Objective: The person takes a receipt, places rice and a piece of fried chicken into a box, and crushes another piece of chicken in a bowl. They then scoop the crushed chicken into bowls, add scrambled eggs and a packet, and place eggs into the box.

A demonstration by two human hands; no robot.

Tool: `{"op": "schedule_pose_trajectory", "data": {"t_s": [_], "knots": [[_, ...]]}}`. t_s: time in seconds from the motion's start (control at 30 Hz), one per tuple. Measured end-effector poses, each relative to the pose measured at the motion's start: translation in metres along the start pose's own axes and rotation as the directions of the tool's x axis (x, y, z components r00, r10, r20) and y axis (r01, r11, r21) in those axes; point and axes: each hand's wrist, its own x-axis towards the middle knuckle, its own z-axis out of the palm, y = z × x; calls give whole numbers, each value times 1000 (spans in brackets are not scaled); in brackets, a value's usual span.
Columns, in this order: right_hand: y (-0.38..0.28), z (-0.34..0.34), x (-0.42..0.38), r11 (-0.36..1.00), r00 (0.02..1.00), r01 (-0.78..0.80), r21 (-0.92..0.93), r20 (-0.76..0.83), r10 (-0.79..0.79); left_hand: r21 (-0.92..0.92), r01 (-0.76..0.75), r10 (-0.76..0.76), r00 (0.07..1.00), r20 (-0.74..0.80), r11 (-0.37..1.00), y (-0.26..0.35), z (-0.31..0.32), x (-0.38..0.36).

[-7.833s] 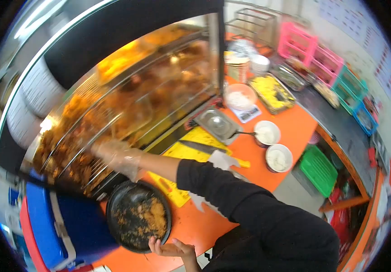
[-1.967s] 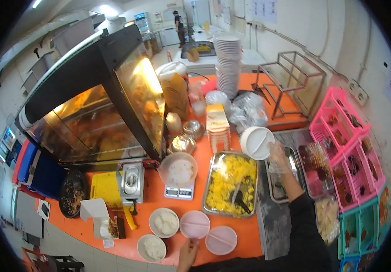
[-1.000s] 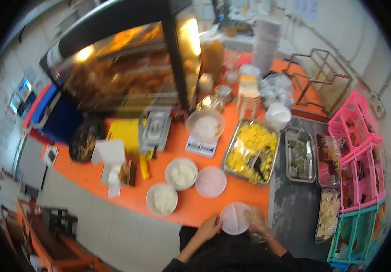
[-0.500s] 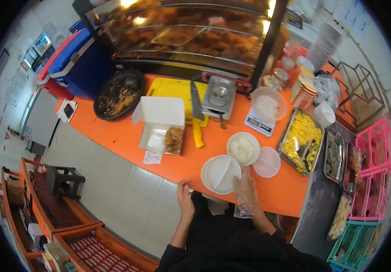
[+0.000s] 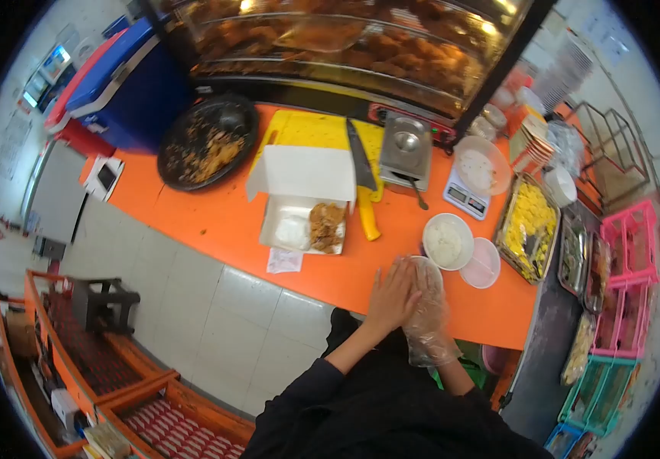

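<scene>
My bare left hand (image 5: 393, 300) and my gloved right hand (image 5: 428, 312) are together at the table's front edge. The left fingers lie stretched out, touching the clear plastic glove. Between and behind the hands are round white lids (image 5: 426, 268), mostly hidden, with only a pale part showing at the fingertips. Just beyond my right hand stands a white bowl of rice (image 5: 445, 242), with a pinkish round lid (image 5: 481, 264) to its right. Left of the bowl, an open white box (image 5: 275, 223) holds wrapped rice and a piece of fried food (image 5: 327, 227).
A yellow-handled knife (image 5: 367, 206) lies over a yellow cutting board (image 5: 307, 126). Behind stands a lit food display case (image 5: 307, 84). To the right are a kitchen scale (image 5: 466, 200) and a tray of yellow food (image 5: 530, 228). A black pan (image 5: 185, 134) sits at left.
My left hand has moved right and come against my gloved right hand. The white lids, in plain sight before, are now mostly covered. The whole view has shifted.
</scene>
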Motion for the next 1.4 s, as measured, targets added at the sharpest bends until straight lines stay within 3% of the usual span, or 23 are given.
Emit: {"op": "schedule_pose_trajectory", "data": {"t_s": [0.07, 0.17, 0.23, 0.27, 0.3, 0.37, 0.47, 0.53, 0.57, 0.63, 0.7, 0.73, 0.8, 0.93, 1.0, 1.03, 1.1, 1.13, 1.23, 1.33, 1.4], "knots": [[2, 14, -5, 995, 1000, -15, -100, 20, 17, 3, 9, -9, 999, 51, 1000, -12, 13, -1], [19, 11, -18, 998, 997, 10, -69, -73, -15, 50, 58, -64, 990, 125, 997, -13, 12, -2], [27, -8, -22, 951, 994, -83, 297, -47, 102, 70, 64, -73, 988, 134, 995, -9, 5, -2], [36, -12, -30, 987, 972, -68, 148, -214, 99, 108, 115, -129, 983, 129, 987, -4, 1, 0], [52, -16, -38, 987, 969, -83, 141, -219, 113, 102, 101, -114, 984, 138, 990, 3, -2, 3], [99, -14, -53, 885, 795, -434, 165, -391, 463, 144, 57, -67, 996, 67, 988, 16, -6, 8], [167, 0, -44, 920, 815, -391, 36, -452, 364, 176, -25, 13, 997, 70, 984, 31, 10, 18], [197, 13, -41, 937, 924, -286, -203, -316, 214, 216, 12, -30, 996, 80, 976, 31, 18, 18], [211, 19, -48, 941, 926, -277, -194, -317, 207, 249, 50, -74, 993, 91, 967, 31, 20, 16], [230, 27, -67, 909, 900, -399, 124, -138, 414, 276, 88, -116, 989, 89, 957, 31, 17, 11], [216, -10, -69, 880, 935, -275, -386, 104, 338, 301, 119, -150, 985, 80, 946, 27, 13, 7], [201, -32, -67, 884, 940, -268, -382, 97, 327, 296, 132, -160, 984, 74, 946, 24, 12, 3], [170, -59, -54, 975, 966, -219, -36, -149, 211, 305, 155, -186, 980, 74, 940, 22, 12, 3], [152, -17, 11, 974, 977, -207, -97, -78, 200, 309, 169, -192, 980, 45, 936, 24, 15, 0], [180, 63, 27, 990, 953, 34, -140, -294, -74, 186, 162, -162, 987, -12, 969, 17, 13, -4], [174, 67, 30, 990, 941, 69, -127, -321, -107, 213, 173, -165, 985, -54, 962, 15, 11, -10], [168, 66, 36, 958, 974, 63, -279, -190, -120, 41, 313, -286, 909, -304, 949, 15, 12, -22], [164, 54, 44, 977, 978, 82, -198, -172, -117, -83, 331, -338, 871, -356, 940, 15, 10, -21], [159, 36, 38, 993, 997, 64, -96, -37, -68, -355, 344, -460, 826, -326, 869, 0, 27, -33], [160, 31, 55, 978, 990, 113, -174, -63, -125, -301, 336, -433, 826, -362, 893, 4, 24, -24], [141, 2, 67, 993, 999, -4, -119, 35, 8, -307, 295, -393, 855, -338, 905, 3, 25, -20]]}}
